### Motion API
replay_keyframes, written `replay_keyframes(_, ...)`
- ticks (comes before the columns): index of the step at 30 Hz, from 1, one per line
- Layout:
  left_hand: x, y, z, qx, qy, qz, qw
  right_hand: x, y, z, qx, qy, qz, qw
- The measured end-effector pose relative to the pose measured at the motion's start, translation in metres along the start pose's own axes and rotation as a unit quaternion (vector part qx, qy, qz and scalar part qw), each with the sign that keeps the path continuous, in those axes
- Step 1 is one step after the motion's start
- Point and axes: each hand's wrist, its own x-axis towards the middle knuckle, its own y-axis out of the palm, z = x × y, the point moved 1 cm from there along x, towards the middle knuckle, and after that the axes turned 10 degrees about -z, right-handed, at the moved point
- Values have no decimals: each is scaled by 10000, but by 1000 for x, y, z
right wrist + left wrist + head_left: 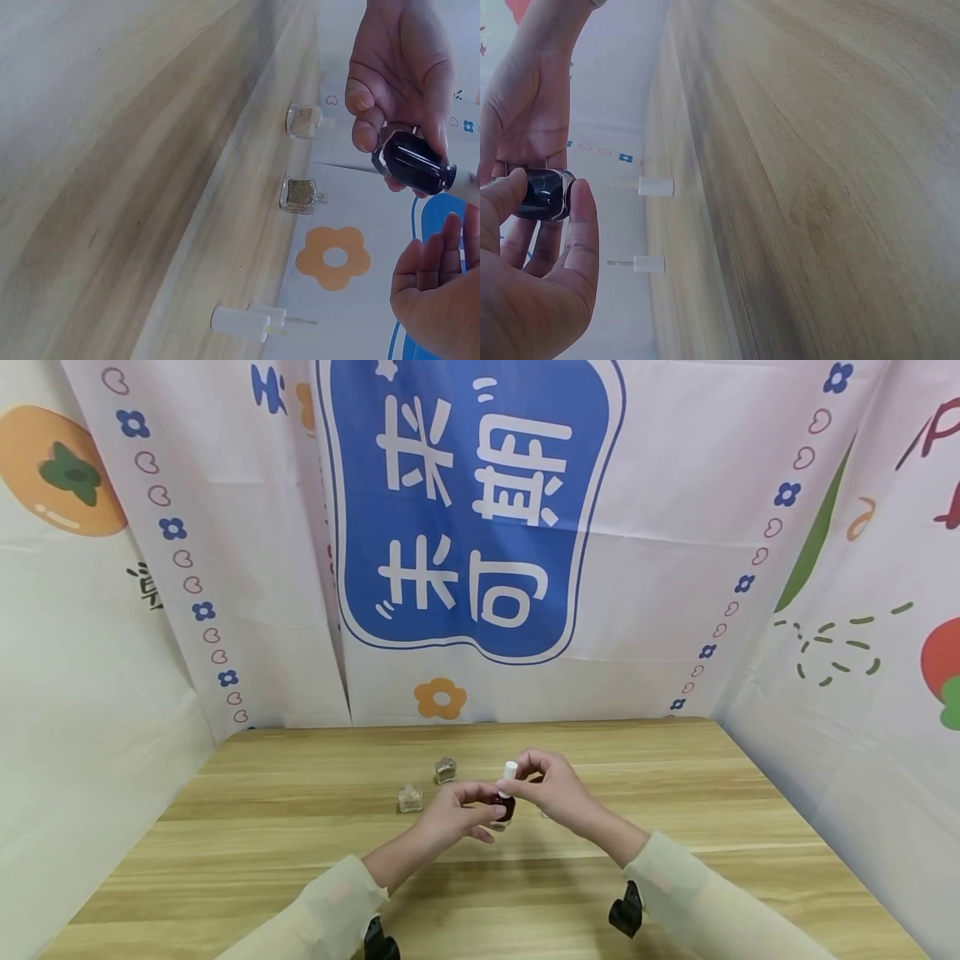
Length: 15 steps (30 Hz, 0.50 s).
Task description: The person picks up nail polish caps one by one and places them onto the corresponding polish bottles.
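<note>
A dark nail polish bottle (506, 810) is held up above the table between both hands. My left hand (456, 814) grips its glass body between thumb and fingers. With thumb and fingertips, my right hand (557, 787) pinches the white cap (511, 769) at the bottle's neck. In the right wrist view the dark bottle (414, 161) is tilted, its white cap (466, 187) partly covered by the right fingers. Whether the cap is screwed tight I cannot tell.
Two clear glass bottles with glittery contents, one nearer (410, 798) and one farther (446, 769), stand uncapped left of the hands. Two white brush caps (656, 187) (649, 263) stand on the wooden table (300, 827), brushes upward. Printed cloth (637, 635) hangs behind.
</note>
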Motion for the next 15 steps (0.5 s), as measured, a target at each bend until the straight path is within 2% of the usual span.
replay_keyframes(4,-1,0,-1,-23,6,28,10000,2,-4,1,-54,-72,181,9998)
replay_keyframes(11,-1,-1,-1,-20,39,85,10000,6,-14,8,-119,-242,879,9958)
replay_keyframes(15,1,-2,-1,31,71,112,9999,6,-15,11,-81,-327,1124,9931)
